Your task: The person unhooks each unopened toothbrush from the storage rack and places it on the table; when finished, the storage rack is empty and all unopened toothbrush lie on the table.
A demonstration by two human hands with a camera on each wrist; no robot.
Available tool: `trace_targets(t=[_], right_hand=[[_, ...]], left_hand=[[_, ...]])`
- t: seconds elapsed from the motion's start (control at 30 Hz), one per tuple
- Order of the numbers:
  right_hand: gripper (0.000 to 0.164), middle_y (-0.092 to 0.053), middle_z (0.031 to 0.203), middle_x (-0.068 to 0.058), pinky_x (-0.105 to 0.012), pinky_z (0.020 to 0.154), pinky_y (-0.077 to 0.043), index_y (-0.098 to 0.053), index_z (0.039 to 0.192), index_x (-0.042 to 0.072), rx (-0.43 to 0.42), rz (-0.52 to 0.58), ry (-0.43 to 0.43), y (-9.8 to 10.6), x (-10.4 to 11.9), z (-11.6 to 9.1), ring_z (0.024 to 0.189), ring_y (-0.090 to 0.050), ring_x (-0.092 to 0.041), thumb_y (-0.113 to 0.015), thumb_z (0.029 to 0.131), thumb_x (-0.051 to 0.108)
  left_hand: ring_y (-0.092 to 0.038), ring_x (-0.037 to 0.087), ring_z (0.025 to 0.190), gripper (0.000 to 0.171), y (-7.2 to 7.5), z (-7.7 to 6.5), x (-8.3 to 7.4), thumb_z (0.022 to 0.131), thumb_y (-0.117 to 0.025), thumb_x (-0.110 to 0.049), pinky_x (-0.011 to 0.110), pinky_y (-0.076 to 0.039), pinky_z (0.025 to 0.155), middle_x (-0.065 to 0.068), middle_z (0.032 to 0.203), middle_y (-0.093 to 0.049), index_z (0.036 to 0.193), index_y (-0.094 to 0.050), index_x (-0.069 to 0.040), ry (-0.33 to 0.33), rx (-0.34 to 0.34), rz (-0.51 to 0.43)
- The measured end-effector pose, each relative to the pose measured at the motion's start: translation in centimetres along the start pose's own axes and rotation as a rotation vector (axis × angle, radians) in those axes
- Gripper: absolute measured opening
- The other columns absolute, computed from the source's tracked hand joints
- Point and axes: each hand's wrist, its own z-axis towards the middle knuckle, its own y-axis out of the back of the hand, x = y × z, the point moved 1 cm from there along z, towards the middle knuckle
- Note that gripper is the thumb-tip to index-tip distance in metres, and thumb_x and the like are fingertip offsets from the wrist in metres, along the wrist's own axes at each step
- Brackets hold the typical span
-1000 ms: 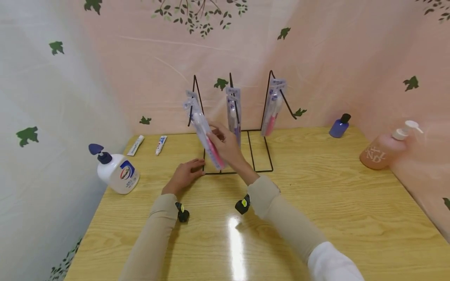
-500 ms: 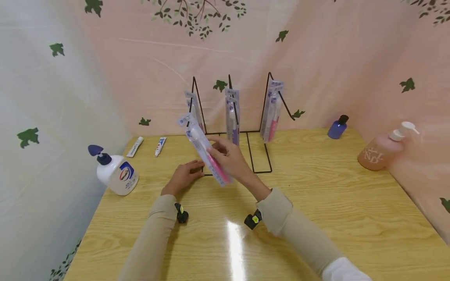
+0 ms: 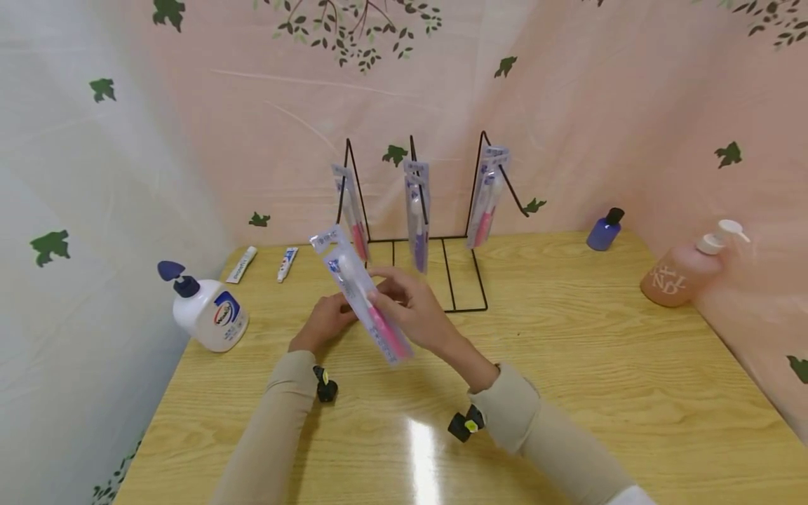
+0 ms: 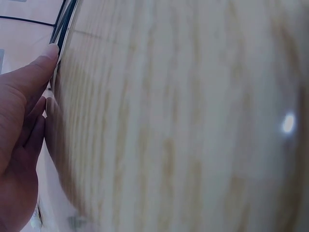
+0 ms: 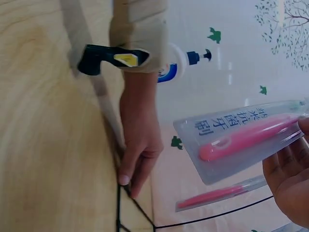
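My right hand (image 3: pixel 416 312) pinches a packaged pink toothbrush (image 3: pixel 355 286), tilted with its top to the left, in front of the black wire rack (image 3: pixel 448 273). The pack is clear of the hooks. In the right wrist view the pink handle (image 5: pixel 251 137) shows through clear plastic. At the rack's front left corner my left hand (image 3: pixel 325 322) pinches the base wire between thumb (image 4: pixel 41 67) and fingers; the right hand's pack partly covers this in the head view. Other packaged toothbrushes hang from the rack: pink on the left (image 3: pixel 358 235), purple in the middle (image 3: pixel 419 235), pink on the right (image 3: pixel 486 210).
A white pump bottle (image 3: pixel 211 315) stands on the left of the wooden table (image 3: pixel 568 393). Two small toothpaste tubes (image 3: pixel 242 265) lie behind it. At the right are a small blue bottle (image 3: pixel 604 233) and a pink pump bottle (image 3: pixel 682 273). Printed cloth hangs behind.
My right hand has drawn the pink toothbrush pack off the left hook, then down and towards me. Another pack stays on that hook. My left hand remains at the rack's corner.
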Motion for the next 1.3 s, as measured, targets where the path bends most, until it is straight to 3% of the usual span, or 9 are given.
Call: trace_targets(t=[0.13,0.33,0.53,0.73,1.3], right_hand=[[0.039,-0.069,0.097,-0.015,-0.036,0.073,-0.058,-0.05,0.136,0.017,0.009,-0.012,-0.081,0.0,-1.2,-1.7,0.086,-0.069,-0.022,-0.056,0.098,0.016],[0.046,-0.068,0.101,-0.017,-0.031,0.071,-0.059,-0.042,0.142,0.016,-0.013,-0.036,-0.225,-0.2,-3.7,-4.0,0.083,-0.068,-0.022,-0.054,0.098,0.014],[0.049,-0.062,0.101,-0.023,-0.036,0.064,-0.06,-0.039,0.143,0.014,-0.047,0.072,-0.366,-1.1,-5.9,-5.3,0.078,-0.068,-0.025,-0.051,0.098,0.004],[0.049,-0.062,0.1,-0.019,-0.041,0.058,-0.058,-0.042,0.141,0.015,-0.108,0.062,-0.508,-1.9,-7.3,-5.9,0.069,-0.066,-0.019,-0.054,0.095,0.004],[0.046,-0.065,0.084,-0.013,-0.032,0.051,-0.057,-0.042,0.136,-0.001,-0.036,-0.025,-0.623,-3.1,-9.2,-6.6,0.054,-0.062,-0.015,-0.058,0.093,0.001]], left_hand=[[-0.064,0.03,0.109,0.029,0.0,0.0,0.1,0.089,-0.068,-0.025,0.046,-0.05,0.095,0.011,0.118,-0.068,0.113,-0.07,-0.01,0.001,0.009,0.002],[-0.045,0.037,0.132,0.045,-0.2,0.0,0.3,0.091,-0.065,-0.033,0.052,-0.033,0.112,0.012,0.144,-0.048,0.132,-0.059,-0.016,0.075,0.064,-0.05],[-0.04,0.035,0.136,0.044,0.0,-0.1,0.0,0.092,-0.064,-0.028,0.052,-0.029,0.114,0.011,0.145,-0.047,0.133,-0.058,-0.014,0.088,0.088,-0.048],[-0.04,0.034,0.136,0.045,0.1,0.0,-0.2,0.092,-0.065,-0.028,0.051,-0.029,0.114,0.01,0.144,-0.048,0.133,-0.058,-0.012,0.08,0.089,-0.05],[-0.037,0.033,0.138,0.047,0.1,-0.1,-0.2,0.093,-0.063,-0.028,0.052,-0.028,0.115,0.009,0.146,-0.046,0.136,-0.055,-0.012,0.089,0.116,-0.058]])
